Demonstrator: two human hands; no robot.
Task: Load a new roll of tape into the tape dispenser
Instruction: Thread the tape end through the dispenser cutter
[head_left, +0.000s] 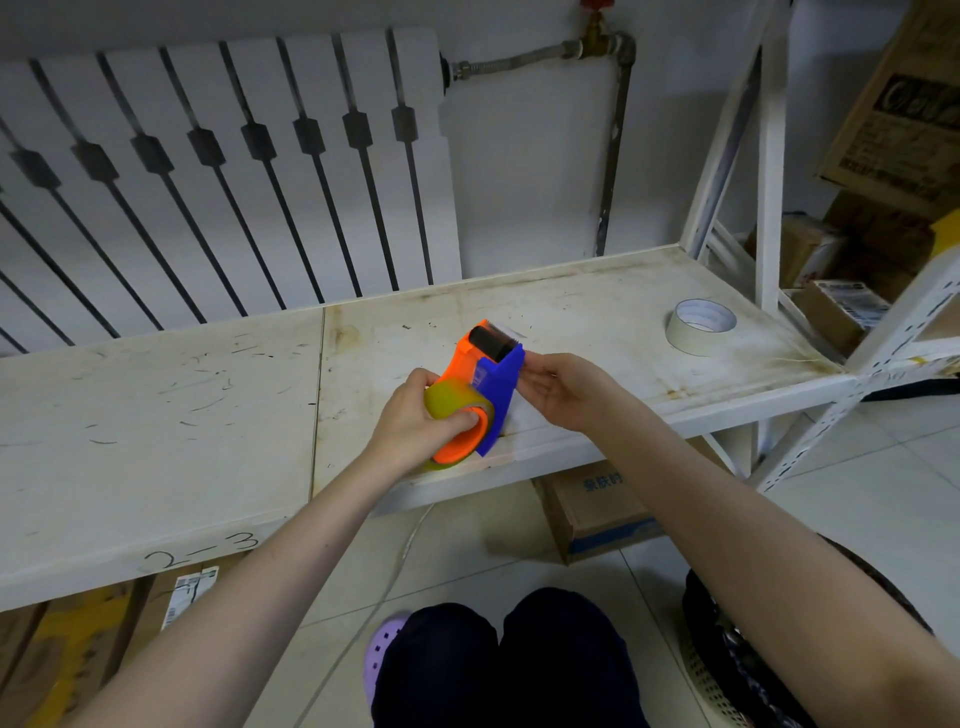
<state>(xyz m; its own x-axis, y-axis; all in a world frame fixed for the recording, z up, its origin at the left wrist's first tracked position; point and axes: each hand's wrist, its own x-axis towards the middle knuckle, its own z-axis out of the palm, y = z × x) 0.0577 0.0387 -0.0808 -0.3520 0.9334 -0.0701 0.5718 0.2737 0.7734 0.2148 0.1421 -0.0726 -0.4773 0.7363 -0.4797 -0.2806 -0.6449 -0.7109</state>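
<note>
An orange and blue tape dispenser (491, 376) with a black roller at its top is held just above the white shelf (208, 405). A yellowish clear tape roll (451, 399) sits on its orange hub. My left hand (415, 426) grips the roll and hub, with the thumb pressed on the hub. Fingers of my right hand (558, 387) pinch the blue side plate near the roller end. A strip of clear tape seems to run down by the blue plate, but it is hard to make out.
A second, pale masking tape roll (700, 326) lies on the shelf at the right. A radiator (218, 171) stands behind the shelf. Cardboard boxes (597, 512) sit under the shelf and on the rack at the right. My knees are below.
</note>
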